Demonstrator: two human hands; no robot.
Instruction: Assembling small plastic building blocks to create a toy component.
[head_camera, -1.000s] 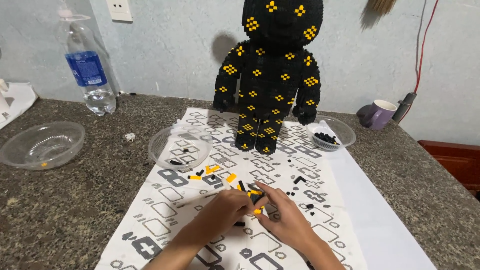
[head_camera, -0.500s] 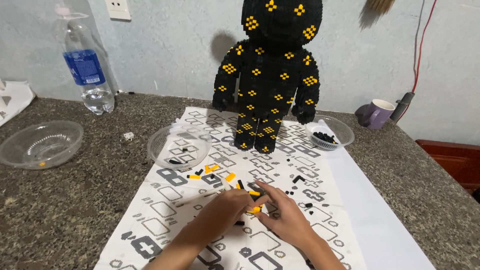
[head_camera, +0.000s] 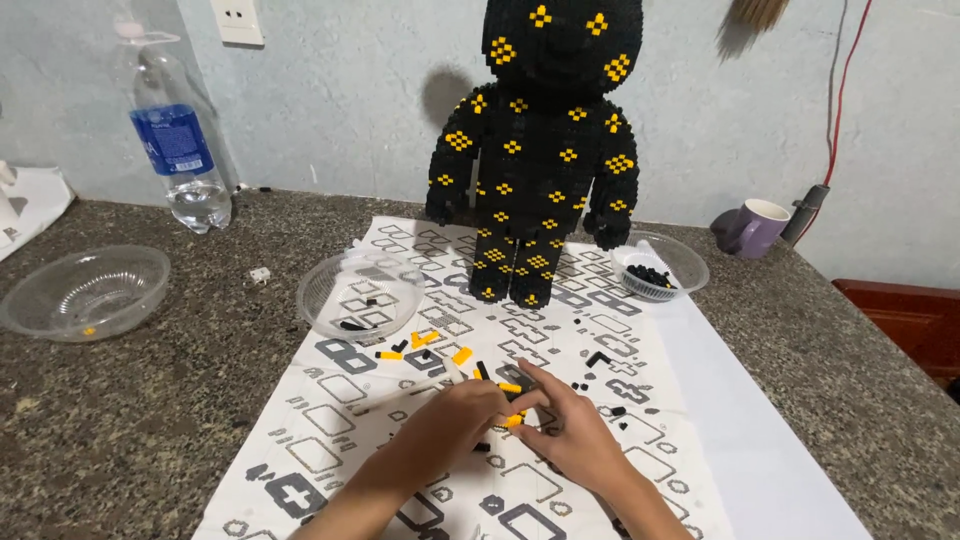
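Sitting by the tabletop's left edge is an empty bowl (head_camera: 85, 292), with a water bottle (head_camera: 178, 140) behind it at the wall. On the printed sheet (head_camera: 330, 425), near the front edge, the left hand (head_camera: 450, 425) and right hand (head_camera: 565, 432) meet, their grips pinched closed together on a small yellow-and-black brick piece (head_camera: 512, 418). Loose bricks (head_camera: 425, 340) lie just beyond. Farther back stands a black block figure (head_camera: 540, 150); right of it, a bowl of black bricks (head_camera: 655, 270) and a purple mug (head_camera: 755, 226).

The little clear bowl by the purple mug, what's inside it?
The clear bowl holds a heap of small black bricks. Whatever lies under the heap is covered.
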